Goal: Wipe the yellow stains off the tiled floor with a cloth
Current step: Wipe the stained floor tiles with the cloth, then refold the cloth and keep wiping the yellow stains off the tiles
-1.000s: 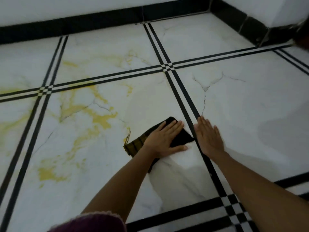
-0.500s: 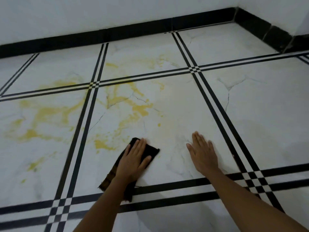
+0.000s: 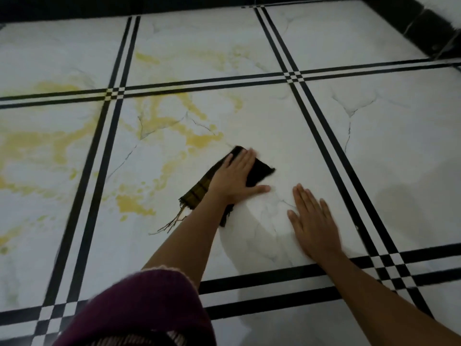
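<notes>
A dark folded cloth [image 3: 259, 169] with a striped end and loose threads lies on the white tiled floor [image 3: 386, 151]. My left hand [image 3: 235, 177] presses flat on top of it, fingers pointing away from me. Yellow stains [image 3: 202, 139] spread over the tiles just left of and beyond the cloth, with more yellow stains [image 3: 132, 203] nearer me. My right hand [image 3: 311, 221] rests flat on the bare tile to the right of the cloth, palm down, fingers spread, holding nothing.
Black double stripes [image 3: 321, 128] cross the floor in a grid. A black skirting [image 3: 409, 23] runs along the wall at the far right corner. My maroon sleeve [image 3: 149, 308] fills the lower left. Further yellow smears [image 3: 37, 146] cover the tiles at far left.
My left hand has slid the cloth away from me and to the right, up to the edge of the stain. My right hand stays planted. The camera view has shifted.
</notes>
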